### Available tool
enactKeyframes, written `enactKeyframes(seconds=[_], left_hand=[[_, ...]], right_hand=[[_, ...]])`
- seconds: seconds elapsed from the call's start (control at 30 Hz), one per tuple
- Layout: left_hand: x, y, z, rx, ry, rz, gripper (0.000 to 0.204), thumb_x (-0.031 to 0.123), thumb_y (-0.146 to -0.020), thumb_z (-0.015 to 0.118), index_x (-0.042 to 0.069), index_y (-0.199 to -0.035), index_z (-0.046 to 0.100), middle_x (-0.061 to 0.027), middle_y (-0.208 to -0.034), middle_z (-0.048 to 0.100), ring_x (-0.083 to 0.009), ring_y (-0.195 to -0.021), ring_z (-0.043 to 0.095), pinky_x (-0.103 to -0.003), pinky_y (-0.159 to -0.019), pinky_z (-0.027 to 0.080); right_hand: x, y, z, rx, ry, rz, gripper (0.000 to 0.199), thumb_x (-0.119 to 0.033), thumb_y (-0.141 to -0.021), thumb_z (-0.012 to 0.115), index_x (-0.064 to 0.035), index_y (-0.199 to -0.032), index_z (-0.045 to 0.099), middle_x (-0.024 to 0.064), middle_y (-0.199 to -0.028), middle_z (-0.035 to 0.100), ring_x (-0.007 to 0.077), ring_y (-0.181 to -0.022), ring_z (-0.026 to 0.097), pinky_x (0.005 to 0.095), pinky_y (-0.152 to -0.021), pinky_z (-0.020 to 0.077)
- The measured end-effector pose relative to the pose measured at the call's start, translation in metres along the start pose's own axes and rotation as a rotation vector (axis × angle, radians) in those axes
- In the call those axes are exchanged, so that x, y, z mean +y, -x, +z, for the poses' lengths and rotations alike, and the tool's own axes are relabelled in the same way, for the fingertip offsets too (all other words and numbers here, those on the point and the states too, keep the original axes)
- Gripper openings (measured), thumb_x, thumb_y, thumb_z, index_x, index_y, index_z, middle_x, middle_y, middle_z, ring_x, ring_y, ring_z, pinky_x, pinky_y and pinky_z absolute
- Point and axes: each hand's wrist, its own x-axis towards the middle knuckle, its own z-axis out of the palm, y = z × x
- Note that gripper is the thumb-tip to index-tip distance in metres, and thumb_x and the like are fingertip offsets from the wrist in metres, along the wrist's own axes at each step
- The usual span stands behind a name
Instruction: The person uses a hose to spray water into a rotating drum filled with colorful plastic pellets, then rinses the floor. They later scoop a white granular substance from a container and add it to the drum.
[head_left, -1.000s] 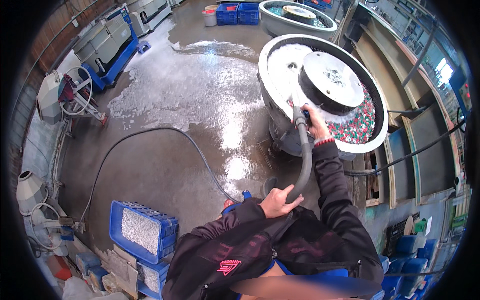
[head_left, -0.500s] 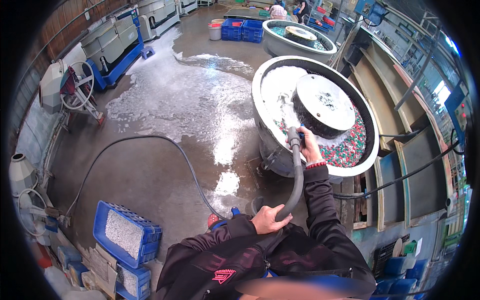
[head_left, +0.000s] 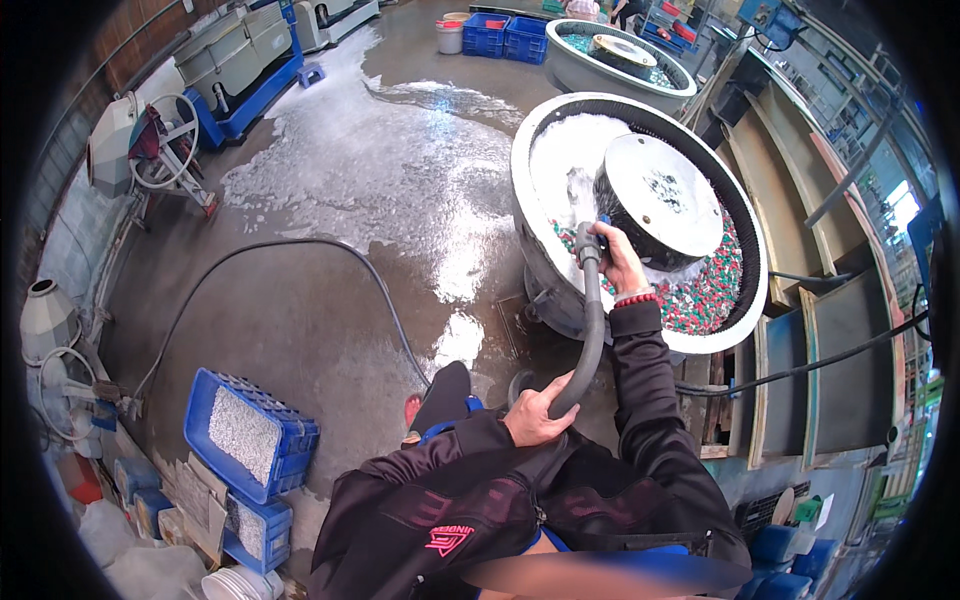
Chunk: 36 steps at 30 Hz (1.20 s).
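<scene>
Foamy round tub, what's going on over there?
A person in a dark jacket is holding a thick grey hose over the tub. The right hand grips it near the nozzle, where a stream seems to be coming out toward the white foam. The left hand holds the hose lower, near the body. Red and green pieces show in the tub.

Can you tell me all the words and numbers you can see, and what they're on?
Dark jacket: a pink logo with lettering, which I won't copy out.
Same jacket: larger pink marks, too faint to read.
Grey hose: no writing I can make out.
Round tub: none I can make out either.
</scene>
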Motion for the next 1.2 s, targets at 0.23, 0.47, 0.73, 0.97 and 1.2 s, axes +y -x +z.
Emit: enactKeyframes(seconds=[0.23,0.47,0.73,0.97,1.2], left_hand=[[-0.027,-0.028,-0.025,0.025,0.011,0.045,0.059,0.008,-0.076,0.063,0.003,-0.129,0.039,-0.0174,-0.081,0.064,-0.0295,-0.07,0.065,-0.032,-0.063,0.052],[-0.081,-0.091,-0.074,0.005,0.098,-0.006,0.054,0.009,-0.075,0.064,0.001,-0.124,0.044,-0.0179,-0.088,0.063,-0.0276,-0.071,0.065,-0.031,-0.061,0.051],[-0.116,-0.192,-0.163,-0.064,0.157,0.054,0.052,0.012,-0.075,0.066,0.001,-0.122,0.046,-0.0147,-0.08,0.063,-0.0221,-0.072,0.067,-0.029,-0.064,0.05],[-0.126,-0.234,-0.226,-0.119,0.174,-0.131,0.045,0.007,-0.079,0.063,0.006,-0.121,0.05,-0.006,-0.099,0.063,-0.0031,-0.077,0.055,-0.021,-0.071,0.045],[-0.137,-0.255,-0.243,-0.225,0.236,-0.045,0.043,0.005,-0.079,0.063,0.006,-0.12,0.051,-0.0034,-0.096,0.063,-0.0019,-0.072,0.055,-0.018,-0.066,0.044]], right_hand=[[-0.016,-0.025,0.041,0.05,-0.098,0.022,0.024,-0.014,-0.074,0.052,0.0042,-0.089,0.048,0.0153,-0.074,0.056,0.0252,-0.06,0.06,0.04,-0.046,0.0528],[-0.014,-0.116,0.043,0.121,-0.025,0.084,0.026,-0.021,-0.073,0.053,0.0007,-0.086,0.052,0.0122,-0.067,0.057,0.025,-0.055,0.057,0.0358,-0.047,0.0499],[-0.042,-0.24,0.062,0.121,-0.049,0.041,0.037,-0.016,-0.07,0.053,0.0071,-0.097,0.044,0.0191,-0.076,0.055,0.0306,-0.064,0.062,0.038,-0.047,0.0505],[-0.017,-0.294,0.106,0.277,-0.176,0.12,0.021,-0.017,-0.07,0.054,-0.0036,-0.085,0.048,0.0148,-0.068,0.053,0.032,-0.053,0.057,0.0426,-0.042,0.0484],[-0.099,-0.282,0.109,0.367,0.077,-0.181,0.02,-0.019,-0.074,0.052,-0.0005,-0.08,0.053,0.0087,-0.062,0.055,0.0194,-0.05,0.057,0.033,-0.042,0.0493]])
